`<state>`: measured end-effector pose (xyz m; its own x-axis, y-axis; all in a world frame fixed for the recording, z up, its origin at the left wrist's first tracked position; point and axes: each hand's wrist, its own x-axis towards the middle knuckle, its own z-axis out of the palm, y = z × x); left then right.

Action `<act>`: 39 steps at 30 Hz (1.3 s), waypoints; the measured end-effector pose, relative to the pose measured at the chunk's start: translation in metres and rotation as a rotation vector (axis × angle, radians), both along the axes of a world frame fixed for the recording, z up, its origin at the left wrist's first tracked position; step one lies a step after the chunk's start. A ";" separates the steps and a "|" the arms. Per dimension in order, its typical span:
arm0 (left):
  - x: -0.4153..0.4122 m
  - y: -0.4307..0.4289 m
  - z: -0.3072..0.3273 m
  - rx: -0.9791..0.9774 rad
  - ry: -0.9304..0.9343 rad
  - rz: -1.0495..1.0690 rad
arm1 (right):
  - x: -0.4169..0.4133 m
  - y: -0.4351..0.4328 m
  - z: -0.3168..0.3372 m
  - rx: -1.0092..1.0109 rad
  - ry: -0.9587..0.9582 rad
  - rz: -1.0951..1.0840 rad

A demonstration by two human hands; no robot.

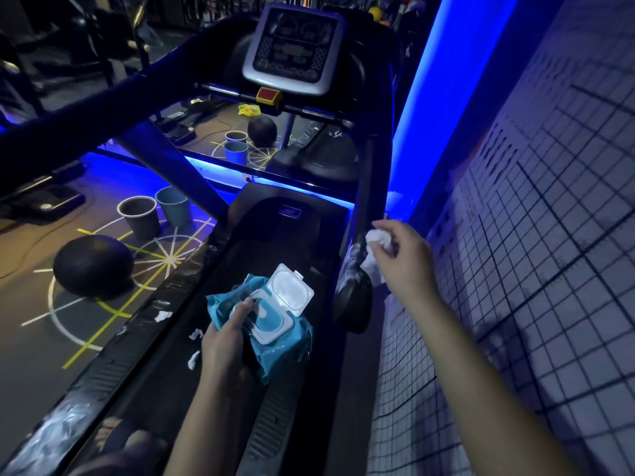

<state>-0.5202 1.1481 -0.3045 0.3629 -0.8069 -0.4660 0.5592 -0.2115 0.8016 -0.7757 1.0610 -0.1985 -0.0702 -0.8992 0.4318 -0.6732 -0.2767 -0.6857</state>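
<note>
I stand on a dark treadmill lit by blue light. My left hand grips a blue pack of wet wipes over the belt; its white flip lid stands open. My right hand holds a crumpled white wipe against the treadmill's right handrail, which carries white smears near its rounded end.
The console with a red stop button is ahead. A tiled wall runs close on the right. Left on the floor stand two buckets and a black ball. White scraps lie on the left side rail.
</note>
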 end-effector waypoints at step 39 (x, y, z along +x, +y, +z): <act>-0.007 0.000 -0.002 0.003 0.069 0.035 | -0.017 -0.068 0.013 0.006 -0.171 0.116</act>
<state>-0.5277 1.1484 -0.3067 0.3580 -0.7930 -0.4930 0.6203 -0.1927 0.7603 -0.7928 0.9933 -0.1859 -0.0375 -0.9080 0.4172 -0.5108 -0.3414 -0.7890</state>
